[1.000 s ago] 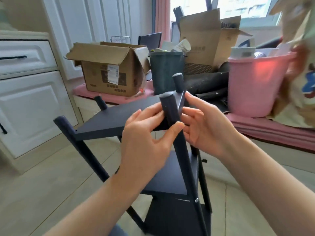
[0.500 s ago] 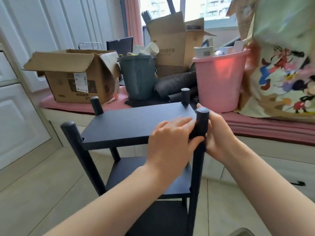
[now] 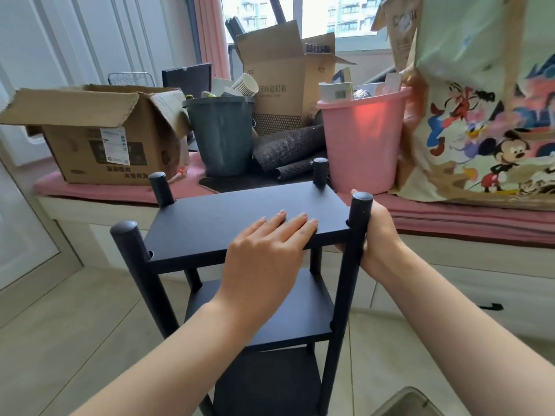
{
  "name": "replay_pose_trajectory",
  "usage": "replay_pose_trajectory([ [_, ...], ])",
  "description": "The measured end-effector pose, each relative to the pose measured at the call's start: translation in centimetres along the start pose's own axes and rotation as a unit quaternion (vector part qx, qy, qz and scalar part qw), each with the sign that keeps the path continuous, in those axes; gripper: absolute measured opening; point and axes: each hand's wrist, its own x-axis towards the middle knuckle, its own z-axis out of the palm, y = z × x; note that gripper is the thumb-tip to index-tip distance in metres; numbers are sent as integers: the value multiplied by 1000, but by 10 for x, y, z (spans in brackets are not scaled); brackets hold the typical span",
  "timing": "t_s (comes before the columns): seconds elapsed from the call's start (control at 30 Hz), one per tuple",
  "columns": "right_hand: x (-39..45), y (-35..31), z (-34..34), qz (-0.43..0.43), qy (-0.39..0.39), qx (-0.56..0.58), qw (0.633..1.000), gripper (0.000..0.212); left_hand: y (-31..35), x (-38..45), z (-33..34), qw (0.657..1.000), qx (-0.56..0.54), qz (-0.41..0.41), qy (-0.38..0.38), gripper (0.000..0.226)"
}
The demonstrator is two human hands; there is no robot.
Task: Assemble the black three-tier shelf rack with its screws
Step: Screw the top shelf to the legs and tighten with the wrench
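Black and matte, the three-tier shelf rack (image 3: 240, 223) stands upright on the pale tiled floor (image 3: 60, 340), just in front of the pink-cushioned window bench (image 3: 450, 217). All three shelves sit between its four round posts. My left hand (image 3: 267, 253) lies flat on the rack's top shelf (image 3: 216, 226), near its front right corner, fingers straight and together, palm down, holding nothing. My right hand (image 3: 378, 232) wraps around the rack's front right post (image 3: 357, 235) just below its rounded cap, level with the top shelf; the fingers curl behind the post, so that grip is closed on it. The front left post (image 3: 132, 253) rises above the shelf edge at the rack's near left, and the two rear posts stick up at the far corners. I see no loose screws.

Behind the rack, on the bench, a dark grey bin (image 3: 222, 133) with paper cups (image 3: 246, 85) stands left of centre. A pink bucket (image 3: 360, 139) stuffed with papers stands just right of the rack's far right post. Rolled dark mesh mats (image 3: 288, 151) lie between bin and bucket. An open cardboard box (image 3: 102, 136) with a shipping label sits further left, another tall carton (image 3: 279, 70) stands behind the bin, and a cartoon-printed bag (image 3: 486, 115) hangs to the rack's far right.
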Motion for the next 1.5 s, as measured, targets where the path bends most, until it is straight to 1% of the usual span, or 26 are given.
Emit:
replay_pose_trajectory([
  [0.07,-1,-2,1,-16,68,-19,997,37,2,-1,4,1000,14,0,17,46],
  [0.13,-3,-4,-2,-45,140,-89,985,50,5,1,8,1000,25,-9,15,48],
  [0.23,-10,-1,-1,-111,193,-201,954,71,11,8,13,999,26,-40,-13,48],
  [0.3,-15,4,-1,-158,194,-280,927,72,20,18,14,996,21,-75,-49,47],
  [0.33,-17,7,-1,-164,184,-321,915,69,24,22,15,994,20,-91,-56,46],
  [0.4,-20,14,-2,-138,162,-370,904,60,30,30,18,990,7,-125,-62,41],
  [0.47,-20,19,-2,-118,142,-397,899,52,31,34,18,990,-16,-128,-65,31],
  [0.53,-20,23,0,-114,135,-418,891,50,24,36,20,985,-52,-124,-110,22],
  [0.57,-20,23,1,-113,131,-424,889,50,19,35,15,982,-75,-133,-111,23],
  [0.63,-20,24,0,-111,128,-439,883,50,11,36,-5,980,-94,-149,-93,22],
  [0.7,-20,23,0,-110,136,-469,866,51,-2,35,-26,988,-77,-129,-40,27],
  [0.73,-20,23,1,-104,141,-491,853,57,-12,33,-33,989,-64,-129,-18,28],
  [0.8,-21,23,3,-74,150,-545,821,72,-34,30,-46,989,-44,-142,-13,22],
  [0.87,-24,20,5,-39,149,-585,796,77,-51,29,-60,977,-69,-203,-5,23],
  [0.93,-27,15,8,-29,148,-588,794,74,-63,27,-73,960,-93,-261,32,27],
  [1.03,-27,5,8,-28,157,-568,807,66,-86,22,-86,919,-170,-349,73,30],
  [1.1,-25,-1,5,-26,168,-562,809,60,-104,17,-87,870,-248,-422,53,35],
  [1.13,-23,-2,3,-27,174,-558,811,59,-111,13,-84,835,-290,-465,38,37],
  [1.17,-21,-4,2,-29,177,-551,815,59,-116,10,-81,790,-338,-511,25,38],
  [1.2,-19,-4,1,-29,179,-538,823,60,-118,8,-79,736,-388,-555,12,34],
  [1.27,-14,-2,1,-25,175,-504,845,63,-124,3,-74,626,-472,-621,-7,15],
  [1.3,-13,-1,3,-21,171,-492,853,67,-127,1,-73,585,-498,-640,-8,9],
  [1.33,-12,0,4,-15,167,-482,860,72,-131,-2,-72,563,-511,-650,-8,9],
  [1.37,-12,2,5,-11,165,-473,866,75,-135,-6,-71,555,-514,-654,-10,9],
  [1.43,-11,4,5,-4,159,-451,878,77,-137,-11,-70,554,-518,-651,-32,8],
  [1.5,-11,5,4,0,152,-432,889,76,-136,-15,-68,545,-535,-642,-65,13],
])
